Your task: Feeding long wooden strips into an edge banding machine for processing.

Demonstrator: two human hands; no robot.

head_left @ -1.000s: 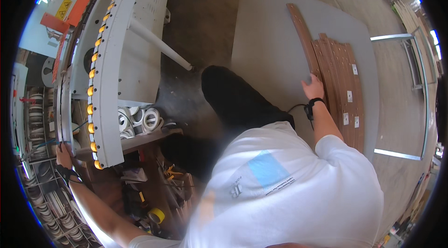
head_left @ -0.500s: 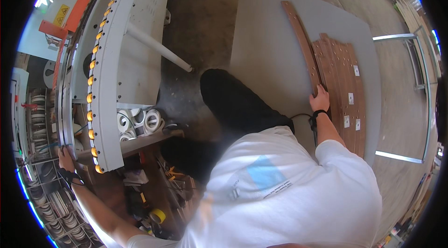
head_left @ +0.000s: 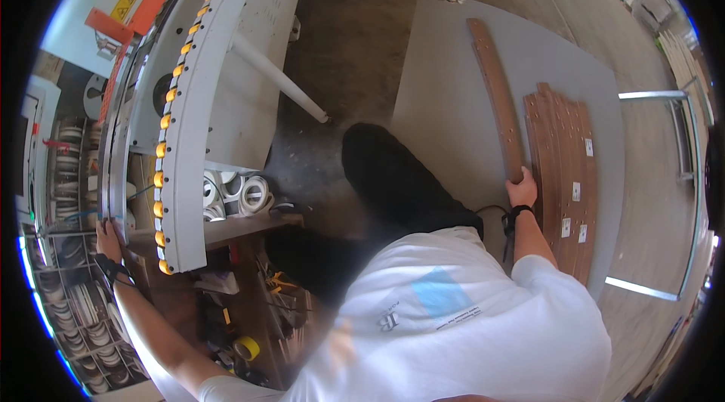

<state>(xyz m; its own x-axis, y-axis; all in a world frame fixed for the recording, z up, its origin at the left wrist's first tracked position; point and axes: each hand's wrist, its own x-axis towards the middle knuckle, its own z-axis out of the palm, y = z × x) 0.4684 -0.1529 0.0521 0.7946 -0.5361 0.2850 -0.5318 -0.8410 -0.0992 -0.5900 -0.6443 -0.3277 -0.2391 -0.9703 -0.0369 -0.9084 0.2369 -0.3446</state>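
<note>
My right hand (head_left: pixel 521 189) is closed around the near end of a long, narrow brown wooden board (head_left: pixel 495 92) with small holes along it. The board's far end points away over a grey sheet. Just right of it lies a stack of similar brown boards (head_left: pixel 559 145), some bearing white labels. My left hand (head_left: pixel 108 242) is at the near end of a grey metal rail (head_left: pixel 115 175) on the machine at the left. Its fingers look stretched out against the rail end; their contact is too small to make out fully.
Yellow rollers (head_left: pixel 161 175) line the edge of the machine (head_left: pixel 196 100); a round white leg (head_left: pixel 279 77) slants out from it. Below are white rolls (head_left: pixel 254 192) and a wooden shelf with yellow tape (head_left: pixel 245 347). A metal frame (head_left: pixel 691 175) stands beyond the grey sheet (head_left: pixel 445 85).
The wooden board in my right hand has come away from the stack, leaving a wider gap. My left hand stays by the rail end. The whole view has shifted slightly.
</note>
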